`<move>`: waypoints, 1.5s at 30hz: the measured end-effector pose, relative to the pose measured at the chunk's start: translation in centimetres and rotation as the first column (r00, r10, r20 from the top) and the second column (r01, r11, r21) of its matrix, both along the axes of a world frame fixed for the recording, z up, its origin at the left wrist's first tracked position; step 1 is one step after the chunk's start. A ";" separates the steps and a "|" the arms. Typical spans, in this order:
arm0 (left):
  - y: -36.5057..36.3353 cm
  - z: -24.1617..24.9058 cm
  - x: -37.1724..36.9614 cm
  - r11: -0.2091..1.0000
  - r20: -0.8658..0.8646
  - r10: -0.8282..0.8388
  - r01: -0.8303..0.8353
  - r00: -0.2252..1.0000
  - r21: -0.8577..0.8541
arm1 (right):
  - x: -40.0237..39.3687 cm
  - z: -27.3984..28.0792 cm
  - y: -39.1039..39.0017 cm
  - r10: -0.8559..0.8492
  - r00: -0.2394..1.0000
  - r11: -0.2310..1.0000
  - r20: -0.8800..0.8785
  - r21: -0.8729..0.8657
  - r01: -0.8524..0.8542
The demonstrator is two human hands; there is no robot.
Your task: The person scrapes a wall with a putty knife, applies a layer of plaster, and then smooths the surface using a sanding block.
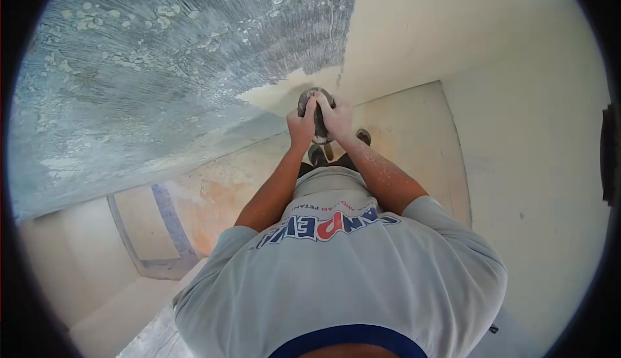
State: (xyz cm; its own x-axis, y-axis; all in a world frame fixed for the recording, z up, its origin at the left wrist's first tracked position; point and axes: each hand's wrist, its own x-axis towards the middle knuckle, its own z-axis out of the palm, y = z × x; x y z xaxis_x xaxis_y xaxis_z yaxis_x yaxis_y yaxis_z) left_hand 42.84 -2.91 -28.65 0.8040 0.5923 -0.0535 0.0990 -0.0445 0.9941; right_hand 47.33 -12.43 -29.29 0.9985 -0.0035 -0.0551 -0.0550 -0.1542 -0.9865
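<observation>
Both of my hands are wrapped around a dark, rounded tool (319,125) smeared with pale dust; its exact kind I cannot make out. My left hand (301,126) grips its left side, and my right hand (337,120), whitened with dust, holds its right side. The thumbs point up along the tool's top. Just beyond it lies a cream-coloured patch (275,94) on the mottled grey wall surface (194,47). Whether the tool's underside touches the wall is hidden.
A smooth cream wall surface (414,21) adjoins the grey area on the right. Below my arms is a dusty, stained floor (226,180), with my shoes (364,137) on it. A recessed opening (145,228) shows at lower left. A dark object (608,154) sits at the far right edge.
</observation>
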 end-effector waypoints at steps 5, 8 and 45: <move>0.0 -2.9 -1.3 0.993 -0.079 -0.025 0.016 0.997 -0.116 | -1.3 -1.1 -0.4 0.050 0.987 0.998 -0.150 -0.026 -0.055; 0.1 -2.3 -0.3 0.998 -0.006 0.053 -0.053 0.999 -0.037 | -0.4 -0.7 0.2 0.061 0.994 0.998 -0.094 -0.028 -0.064; 2.2 3.5 2.1 0.999 0.029 -0.034 0.034 0.999 -0.010 | 2.5 3.3 1.6 0.092 0.994 0.996 0.063 0.002 -0.092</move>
